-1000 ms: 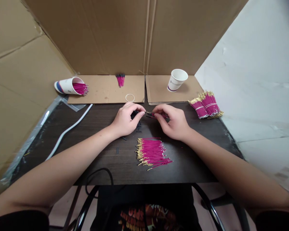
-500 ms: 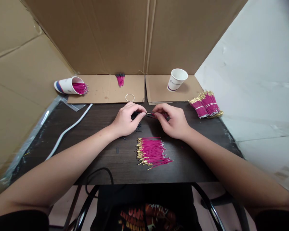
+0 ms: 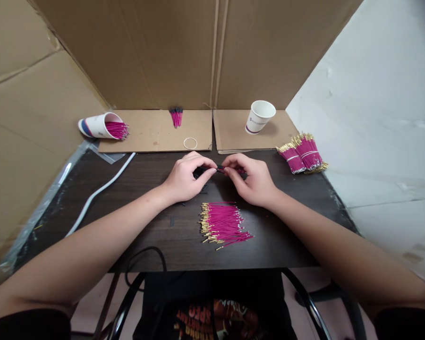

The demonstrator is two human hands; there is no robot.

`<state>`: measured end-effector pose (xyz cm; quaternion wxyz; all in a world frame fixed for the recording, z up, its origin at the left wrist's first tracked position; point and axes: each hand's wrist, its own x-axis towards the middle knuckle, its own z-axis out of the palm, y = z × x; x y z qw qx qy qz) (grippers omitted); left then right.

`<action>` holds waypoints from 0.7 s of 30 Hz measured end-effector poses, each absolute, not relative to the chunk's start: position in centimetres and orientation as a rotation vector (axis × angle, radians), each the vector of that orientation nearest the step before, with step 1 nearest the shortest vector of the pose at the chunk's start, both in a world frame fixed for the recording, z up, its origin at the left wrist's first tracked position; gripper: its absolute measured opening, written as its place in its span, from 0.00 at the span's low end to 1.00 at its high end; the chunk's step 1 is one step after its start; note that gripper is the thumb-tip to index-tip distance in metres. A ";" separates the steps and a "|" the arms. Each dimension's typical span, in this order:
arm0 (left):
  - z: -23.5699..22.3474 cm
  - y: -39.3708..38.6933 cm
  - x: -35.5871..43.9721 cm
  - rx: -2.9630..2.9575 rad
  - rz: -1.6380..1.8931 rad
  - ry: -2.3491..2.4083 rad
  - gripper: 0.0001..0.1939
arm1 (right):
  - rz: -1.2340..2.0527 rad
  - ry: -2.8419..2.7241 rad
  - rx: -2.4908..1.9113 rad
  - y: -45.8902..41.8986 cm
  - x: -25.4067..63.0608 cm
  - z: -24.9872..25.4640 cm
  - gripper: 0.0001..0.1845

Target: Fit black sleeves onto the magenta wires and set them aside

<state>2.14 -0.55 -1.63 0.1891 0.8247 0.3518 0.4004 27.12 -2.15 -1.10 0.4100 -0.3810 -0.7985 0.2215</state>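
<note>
My left hand (image 3: 190,175) is closed in a pinch at the end of a small black sleeve (image 3: 220,167) between the hands. Several more black sleeves (image 3: 204,189) lie on the table beneath and beside its fingers. My right hand (image 3: 250,178) pinches a few magenta wires, largely hidden by its fingers. The fingertips of both hands nearly meet over the dark table. Closer to me lies a flat row of magenta wires (image 3: 225,222), gold terminals to the left and silver tips to the right.
Banded magenta wire bundles (image 3: 302,153) lie at the right. A white paper cup (image 3: 258,120) stands on cardboard; another paper cup (image 3: 97,126), holding wires, lies on its side. Black-ended wires (image 3: 176,117) and a rubber band (image 3: 190,143) rest at the back. A white cable (image 3: 99,191) crosses the left.
The gold terminal visible between my fingertips half a second ago is now covered by black sleeve. My hands have drawn slightly closer together.
</note>
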 end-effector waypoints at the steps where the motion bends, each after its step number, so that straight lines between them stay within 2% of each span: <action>1: -1.6 -0.6 2.1 2.316 1.125 0.990 0.07 | 0.540 -2.017 -0.962 -2.1 27.1 -1.1 0.05; 7: -1.6 -0.6 2.1 2.310 1.123 0.976 0.07 | 0.445 -2.063 -0.903 -2.2 27.2 -1.0 0.05; 21: -1.7 -0.5 2.1 2.324 1.111 0.966 0.06 | 0.447 -2.077 -0.892 -2.2 27.1 -1.0 0.05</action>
